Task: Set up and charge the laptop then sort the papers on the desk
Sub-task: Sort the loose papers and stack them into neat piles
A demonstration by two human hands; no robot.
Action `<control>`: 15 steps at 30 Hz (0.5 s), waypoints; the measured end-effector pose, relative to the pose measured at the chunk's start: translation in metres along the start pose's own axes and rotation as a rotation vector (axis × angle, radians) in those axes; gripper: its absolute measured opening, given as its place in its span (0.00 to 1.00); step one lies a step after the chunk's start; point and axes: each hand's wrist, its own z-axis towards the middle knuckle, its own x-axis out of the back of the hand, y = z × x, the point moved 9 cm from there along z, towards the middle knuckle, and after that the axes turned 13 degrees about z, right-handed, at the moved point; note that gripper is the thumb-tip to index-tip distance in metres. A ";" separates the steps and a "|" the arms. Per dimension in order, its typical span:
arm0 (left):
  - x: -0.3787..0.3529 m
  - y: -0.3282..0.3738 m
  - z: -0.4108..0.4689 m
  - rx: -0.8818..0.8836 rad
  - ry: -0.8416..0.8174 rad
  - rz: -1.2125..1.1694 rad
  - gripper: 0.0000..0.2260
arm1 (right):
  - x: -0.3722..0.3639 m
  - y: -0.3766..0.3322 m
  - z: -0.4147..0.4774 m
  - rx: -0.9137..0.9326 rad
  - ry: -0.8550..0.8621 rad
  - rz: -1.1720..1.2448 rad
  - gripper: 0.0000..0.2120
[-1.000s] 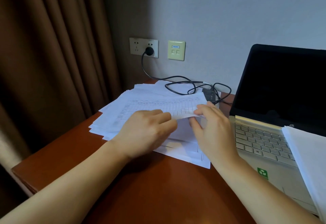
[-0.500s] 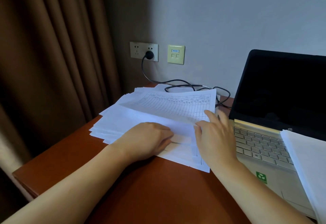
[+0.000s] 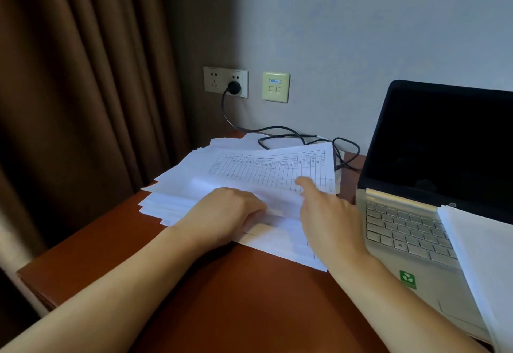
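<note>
On the brown counter both hands sit apart on the stack of papers at 12 o'clock. The left hand lies knuckles-up with its fingers bent; I cannot tell whether it pinches a sheet. The right hand, fingers stretched out, touches a lifted gridded sheet. At 3 o'clock stands the open laptop, with a second pile lying over its right side. Farther off at 12 o'clock, a black cable is plugged into the wall socket.

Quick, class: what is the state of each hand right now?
Left hand: fingers curled on the paper pile; grip cannot be told.
Right hand: open, fingers touching the gridded sheet.
</note>
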 end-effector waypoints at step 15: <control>0.032 -0.005 -0.003 0.069 0.302 -0.040 0.05 | -0.012 -0.016 -0.004 0.198 -0.001 0.100 0.14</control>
